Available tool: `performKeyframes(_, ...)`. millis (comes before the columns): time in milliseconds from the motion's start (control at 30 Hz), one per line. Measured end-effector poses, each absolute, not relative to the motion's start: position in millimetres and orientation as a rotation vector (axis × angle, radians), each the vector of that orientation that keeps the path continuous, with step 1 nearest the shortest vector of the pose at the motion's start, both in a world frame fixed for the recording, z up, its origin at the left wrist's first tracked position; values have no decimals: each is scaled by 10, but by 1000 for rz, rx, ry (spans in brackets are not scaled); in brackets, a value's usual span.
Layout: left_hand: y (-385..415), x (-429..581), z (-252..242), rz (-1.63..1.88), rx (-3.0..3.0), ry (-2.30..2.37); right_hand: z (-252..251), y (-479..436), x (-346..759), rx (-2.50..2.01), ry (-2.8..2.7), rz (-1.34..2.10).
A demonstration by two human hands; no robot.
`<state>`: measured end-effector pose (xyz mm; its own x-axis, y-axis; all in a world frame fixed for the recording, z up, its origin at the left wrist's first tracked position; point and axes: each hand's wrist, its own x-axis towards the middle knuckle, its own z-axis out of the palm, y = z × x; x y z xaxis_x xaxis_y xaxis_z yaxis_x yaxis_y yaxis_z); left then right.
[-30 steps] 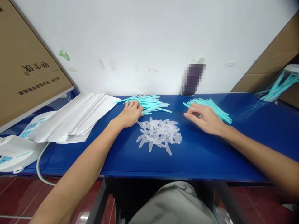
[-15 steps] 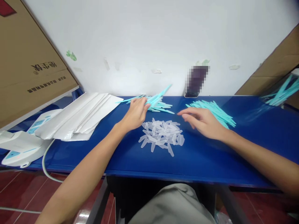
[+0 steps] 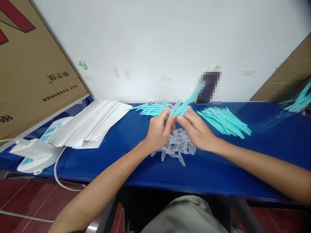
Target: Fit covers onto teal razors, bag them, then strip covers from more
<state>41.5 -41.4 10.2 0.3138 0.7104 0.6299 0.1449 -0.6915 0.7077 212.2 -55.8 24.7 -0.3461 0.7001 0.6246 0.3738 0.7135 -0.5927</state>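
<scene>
Several teal sticks (image 3: 186, 105) are gripped between my two hands, slanting up to the right and blurred at the tips. My left hand (image 3: 160, 127) pinches their lower ends, and my right hand (image 3: 198, 129) closes on them from the other side, its fingertips touching the left ones. Under both hands lies a heap of translucent, frosted pieces (image 3: 179, 144), partly hidden. Behind my left hand is a loose pile of teal sticks (image 3: 152, 109). A denser pile of teal sticks (image 3: 224, 121) rests to the right of my right hand.
White bags (image 3: 91, 124) lie at the left beside a white device (image 3: 35, 155) with a cable. A phone (image 3: 206, 89), partly pixelated, leans on the wall. A large cardboard box (image 3: 43, 58) stands at the left; more teal sticks (image 3: 300, 102) are at the far right.
My left hand has moved right with the teal sticks, and my right hand has come left and closed on them. The view has shifted slightly.
</scene>
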Motion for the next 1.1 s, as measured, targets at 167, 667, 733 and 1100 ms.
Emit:
performKeyframes(167,-442,421,161,1327,1988,712,292,-568,2118,-855,-1777,593)
performKeyframes(667,-460,457,33,1233,2266,716,311,-679,2296,-919,-1680,598)
performKeyframes(733,-481,454,61,1198,2260,676,261,-702,2286,-903,-1666,613)
performKeyframes(1100,-466,429,0,1405,2372,717,383,-613,2414,-745,-1212,732)
